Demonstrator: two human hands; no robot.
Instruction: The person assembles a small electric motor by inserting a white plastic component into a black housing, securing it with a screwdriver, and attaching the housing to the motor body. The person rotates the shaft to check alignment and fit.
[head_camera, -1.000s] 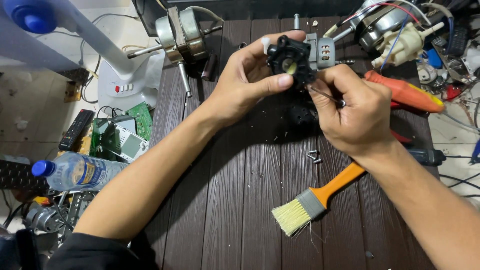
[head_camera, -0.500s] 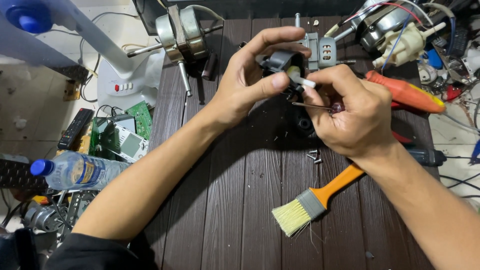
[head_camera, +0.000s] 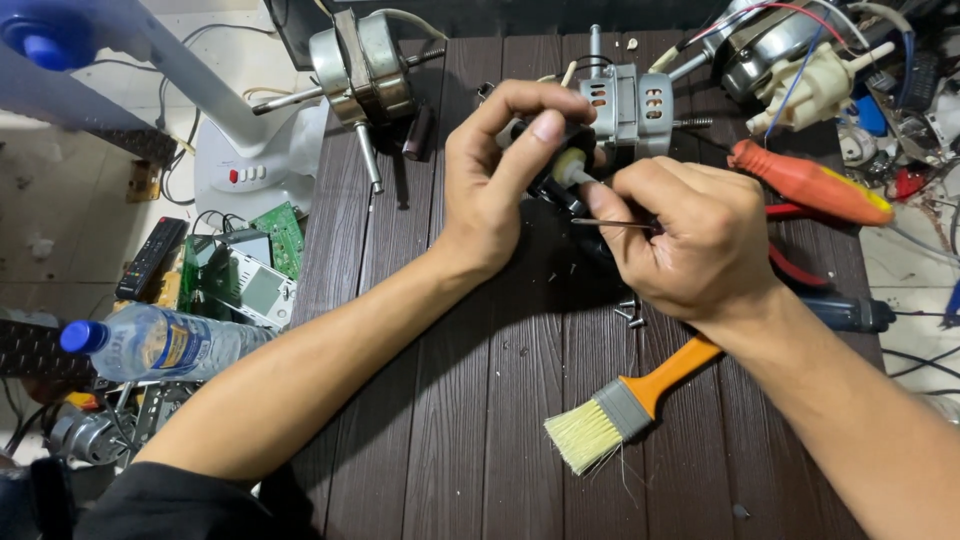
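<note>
My left hand (head_camera: 500, 170) grips a small black plastic part with a white peg (head_camera: 570, 170) above the dark wooden table (head_camera: 480, 400). My right hand (head_camera: 690, 235) pinches a thin metal pin (head_camera: 605, 222), whose tip points left at the underside of that part. Both hands are close together, just in front of a grey fan motor (head_camera: 630, 105). A few small screws (head_camera: 628, 312) lie on the table under my right wrist.
An orange-handled brush (head_camera: 630, 405) lies near the front. An orange-handled tool (head_camera: 810, 185) and red pliers sit right. Another motor (head_camera: 360, 70) is at back left, more motor parts (head_camera: 790, 60) at back right. A water bottle (head_camera: 160, 343), circuit boards (head_camera: 245, 270) and a remote lie on the floor left.
My left hand has turned the black part, so its white peg now shows. My right hand shifted the thin pin to point at it from the right.
</note>
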